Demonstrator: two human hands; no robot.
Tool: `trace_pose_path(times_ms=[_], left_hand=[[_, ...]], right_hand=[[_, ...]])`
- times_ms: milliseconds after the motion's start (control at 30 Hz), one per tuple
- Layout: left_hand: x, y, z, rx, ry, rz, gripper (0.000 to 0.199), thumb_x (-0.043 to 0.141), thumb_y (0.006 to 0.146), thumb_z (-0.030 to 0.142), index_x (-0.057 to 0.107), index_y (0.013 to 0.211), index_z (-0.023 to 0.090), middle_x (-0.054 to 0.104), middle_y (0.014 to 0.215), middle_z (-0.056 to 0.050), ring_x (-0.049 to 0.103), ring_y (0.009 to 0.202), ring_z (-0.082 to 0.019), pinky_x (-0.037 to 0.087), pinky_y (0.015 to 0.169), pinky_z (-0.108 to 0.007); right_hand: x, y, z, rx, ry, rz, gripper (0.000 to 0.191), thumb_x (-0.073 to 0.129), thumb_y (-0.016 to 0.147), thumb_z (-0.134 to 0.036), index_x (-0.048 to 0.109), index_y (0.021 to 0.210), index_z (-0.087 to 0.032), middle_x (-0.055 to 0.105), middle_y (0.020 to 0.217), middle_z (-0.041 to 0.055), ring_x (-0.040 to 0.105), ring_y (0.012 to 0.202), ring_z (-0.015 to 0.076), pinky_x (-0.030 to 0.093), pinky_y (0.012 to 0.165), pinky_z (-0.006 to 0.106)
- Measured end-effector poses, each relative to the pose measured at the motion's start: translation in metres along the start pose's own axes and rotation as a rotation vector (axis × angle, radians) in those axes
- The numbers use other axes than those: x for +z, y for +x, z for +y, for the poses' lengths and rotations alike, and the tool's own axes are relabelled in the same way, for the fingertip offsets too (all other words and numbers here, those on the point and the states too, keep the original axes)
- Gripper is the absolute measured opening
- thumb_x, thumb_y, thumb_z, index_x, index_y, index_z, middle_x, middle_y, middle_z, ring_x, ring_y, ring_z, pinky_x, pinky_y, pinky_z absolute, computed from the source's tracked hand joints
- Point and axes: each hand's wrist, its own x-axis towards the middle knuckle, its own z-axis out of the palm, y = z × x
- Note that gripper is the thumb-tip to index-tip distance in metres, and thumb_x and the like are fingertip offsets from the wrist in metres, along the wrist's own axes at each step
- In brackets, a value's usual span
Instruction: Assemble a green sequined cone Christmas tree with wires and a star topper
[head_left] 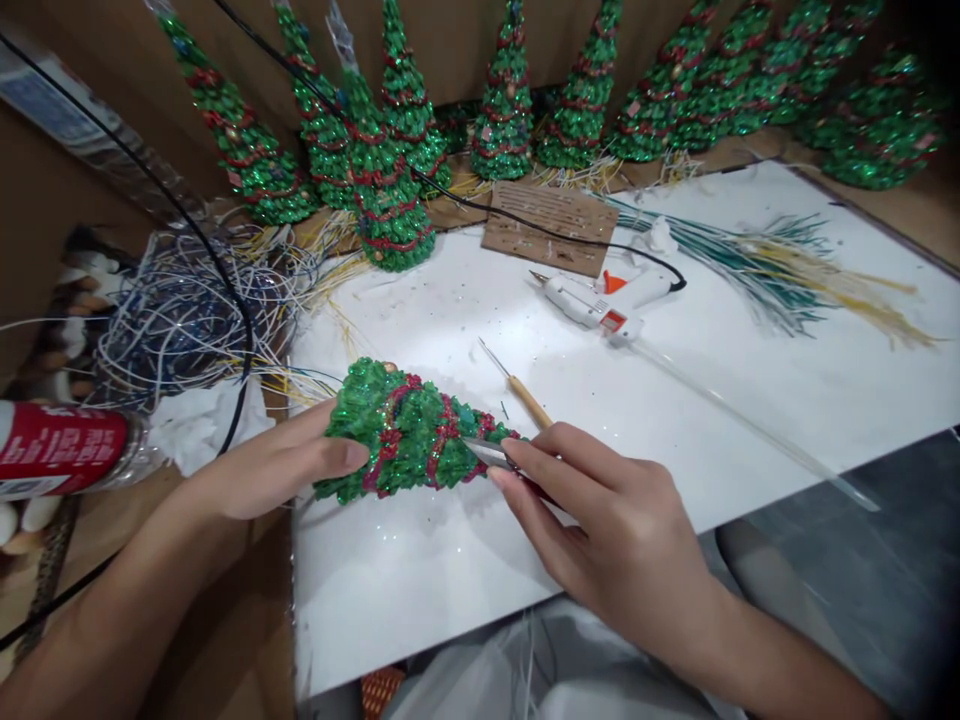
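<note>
A glittery green Christmas tree figurine (pixel 409 440) with red garlands lies tilted sideways above the white board, its tip pointing right. My left hand (pixel 292 460) is wrapped round its base, thumb on top, the other fingers mostly hidden behind it. In my right hand (pixel 600 500) is a pinched tool with a pointed metal tip (pixel 487 453); most of its body is covered by the fingers, so its exact kind is unclear. That tip touches or nearly touches the tree's upper part. Just beyond lies a wooden-handled awl (pixel 529 400).
A white glue gun (pixel 592 305) with a long glue stick and black cable lies on the white board (pixel 750 390). Several finished-looking trees (pixel 502 110) stand along the back. Tangled wires (pixel 187 310), a red-labelled bottle (pixel 67 450), a cardboard piece (pixel 547 228) and green-yellow strands (pixel 772 265) surround it.
</note>
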Motion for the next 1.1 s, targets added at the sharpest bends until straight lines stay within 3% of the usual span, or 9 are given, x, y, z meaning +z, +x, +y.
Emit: trace_pose_path(times_ms=[500,633,833,1100], left_hand=[[-0.0005,-0.0009,-0.0040,0.000,-0.033,-0.008,0.030,0.042,0.088,0.036,0.057,0.105,0.017,0.066,0.094,0.001,0.059,0.092,-0.013,0.045,0.069,-0.015],[0.0004,-0.0037,-0.0061,-0.044,-0.050,0.008,0.035,0.044,0.086,0.038,0.055,0.111,0.016,0.067,0.095,-0.001,0.061,0.095,-0.017,0.048,0.073,-0.020],[-0.0002,-0.0055,-0.0059,-0.076,-0.028,-0.002,0.040,0.043,0.088,0.043,0.053,0.116,0.015,0.068,0.098,-0.005,0.056,0.107,-0.023,0.046,0.095,-0.033],[-0.0004,-0.0051,-0.0032,-0.082,-0.030,0.010,0.041,0.044,0.088,0.045,0.055,0.114,0.016,0.067,0.103,-0.005,0.060,0.098,-0.023,0.051,0.079,-0.028]], right_hand=[[0.0033,0.0018,0.0012,0.001,0.005,0.011,0.016,0.061,0.089,-0.020,0.070,0.092,-0.008,0.066,0.077,0.0072,0.064,0.063,0.0146,0.053,0.053,0.025],[0.0010,0.0017,0.0014,0.010,0.011,0.015,0.016,0.062,0.088,-0.020,0.070,0.094,-0.008,0.066,0.079,0.0066,0.064,0.063,0.0141,0.051,0.051,0.025],[0.0005,0.0016,0.0021,0.023,0.007,0.017,0.015,0.062,0.088,-0.020,0.070,0.095,-0.009,0.066,0.078,0.0058,0.064,0.062,0.0136,0.051,0.051,0.024],[0.0028,0.0024,0.0022,0.019,0.012,0.010,0.015,0.062,0.088,-0.020,0.070,0.092,-0.008,0.066,0.077,0.0074,0.065,0.062,0.0144,0.052,0.052,0.024]])
